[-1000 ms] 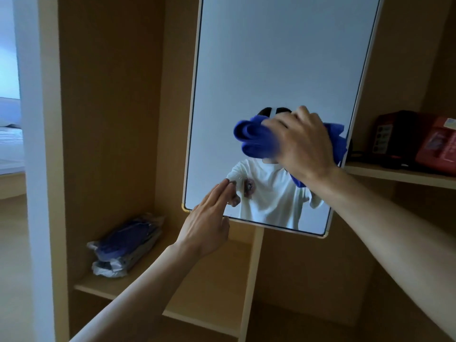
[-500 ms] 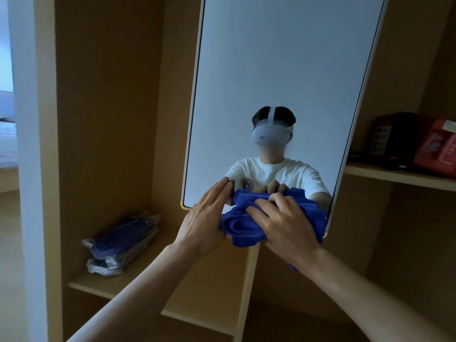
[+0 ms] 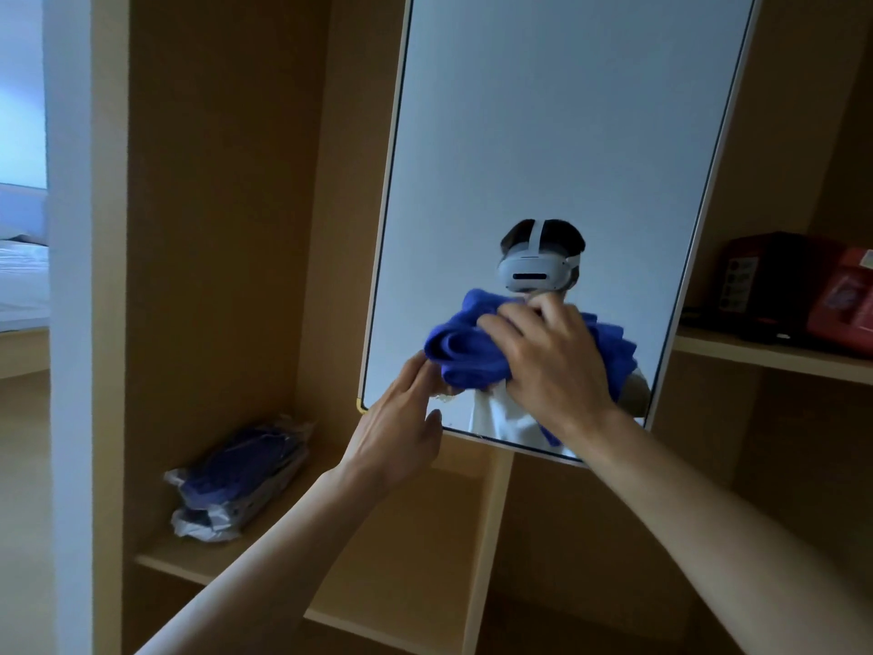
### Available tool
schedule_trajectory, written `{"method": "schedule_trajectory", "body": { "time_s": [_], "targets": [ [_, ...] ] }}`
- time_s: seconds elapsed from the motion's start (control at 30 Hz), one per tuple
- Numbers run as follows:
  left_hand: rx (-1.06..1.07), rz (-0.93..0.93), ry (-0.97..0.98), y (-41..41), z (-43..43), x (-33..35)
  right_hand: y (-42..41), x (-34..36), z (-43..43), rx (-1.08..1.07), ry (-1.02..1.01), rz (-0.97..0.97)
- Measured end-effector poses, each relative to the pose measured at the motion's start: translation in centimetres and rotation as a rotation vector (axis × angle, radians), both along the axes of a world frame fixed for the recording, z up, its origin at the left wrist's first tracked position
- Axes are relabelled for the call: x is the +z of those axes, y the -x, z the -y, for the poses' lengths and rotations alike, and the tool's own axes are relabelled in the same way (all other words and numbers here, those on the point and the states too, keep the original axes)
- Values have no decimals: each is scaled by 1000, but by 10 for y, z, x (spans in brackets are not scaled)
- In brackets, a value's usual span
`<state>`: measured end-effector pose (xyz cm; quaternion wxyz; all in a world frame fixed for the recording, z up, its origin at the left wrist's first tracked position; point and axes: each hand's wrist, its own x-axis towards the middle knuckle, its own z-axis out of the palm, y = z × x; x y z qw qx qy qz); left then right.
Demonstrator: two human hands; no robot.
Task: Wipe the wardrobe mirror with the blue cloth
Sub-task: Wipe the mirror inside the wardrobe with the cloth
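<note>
A tall mirror (image 3: 543,134) with a thin pale frame hangs tilted inside a wooden wardrobe. My right hand (image 3: 552,366) grips a bunched blue cloth (image 3: 463,352) and presses it against the lower part of the glass. My left hand (image 3: 401,427) rests with straight fingers on the mirror's lower left corner, its fingertips touching the cloth's edge. The mirror reflects a person in a white shirt wearing a headset, partly hidden by the cloth and my right hand.
A plastic-wrapped blue bundle (image 3: 236,479) lies on the lower left wooden shelf (image 3: 359,560). Dark and red boxes (image 3: 798,286) stand on the right shelf. A vertical divider (image 3: 486,536) runs below the mirror. A white wall edge (image 3: 71,323) stands at the left.
My right hand swept the cloth down from mid-mirror to the bottom edge, then came back up a little. My left hand stayed on the lower left corner.
</note>
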<state>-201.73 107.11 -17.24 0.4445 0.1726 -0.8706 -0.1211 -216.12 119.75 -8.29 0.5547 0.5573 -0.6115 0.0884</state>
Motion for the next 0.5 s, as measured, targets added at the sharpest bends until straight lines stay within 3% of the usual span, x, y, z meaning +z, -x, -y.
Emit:
{"method": "schedule_trajectory", "body": {
  "time_s": [0.17,0.27,0.5],
  "targets": [
    [-72,-8,-44,-2,1,-8,-5,-55,-1,24,-114,27],
    [-12,44,4,-9,6,-18,-8,-74,-2,29,-177,45],
    [24,59,-10,-20,9,-24,-8,-68,-3,31,-224,28]
  ]
}}
